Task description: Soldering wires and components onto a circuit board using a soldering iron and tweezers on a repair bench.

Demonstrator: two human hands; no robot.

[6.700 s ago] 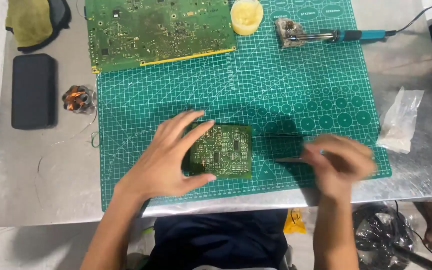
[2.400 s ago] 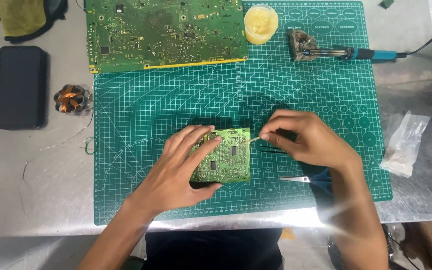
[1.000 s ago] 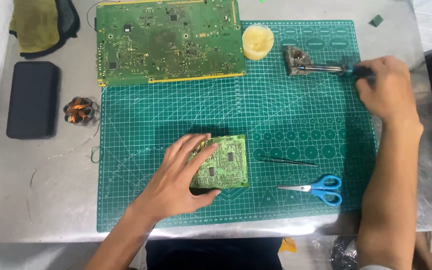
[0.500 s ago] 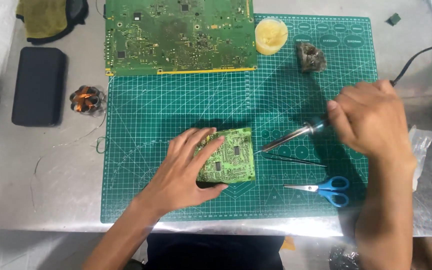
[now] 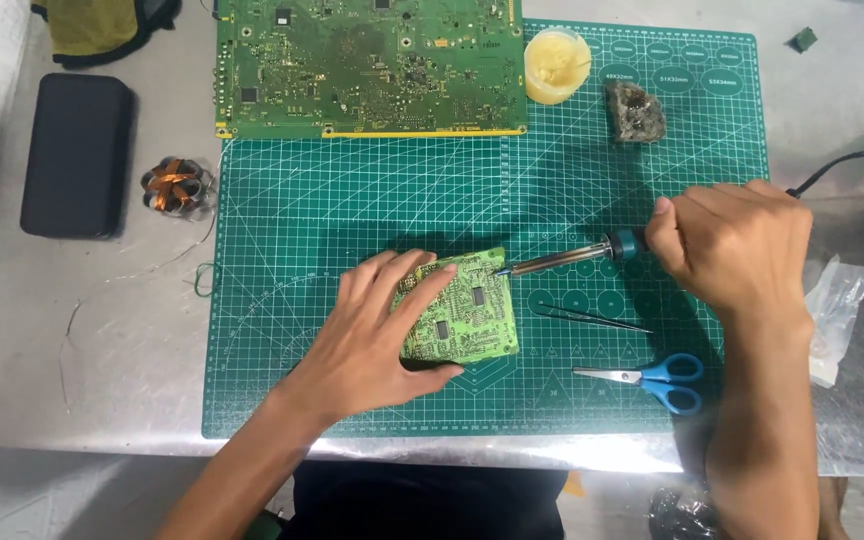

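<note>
Two boards: big board (image 5: 370,65) at mat (image 5: 352,210) top edge, small board (image 5: 462,305) mid-mat under flat left hand (image 5: 377,335). Right hand (image 5: 737,250) grips one iron (image 5: 562,260), tip on small board. One tweezers (image 5: 592,318), one scissors (image 5: 647,377) beside.

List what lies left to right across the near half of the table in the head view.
Left hand → small circuit board → soldering iron → scissors → right hand → clear plastic bag.
</note>
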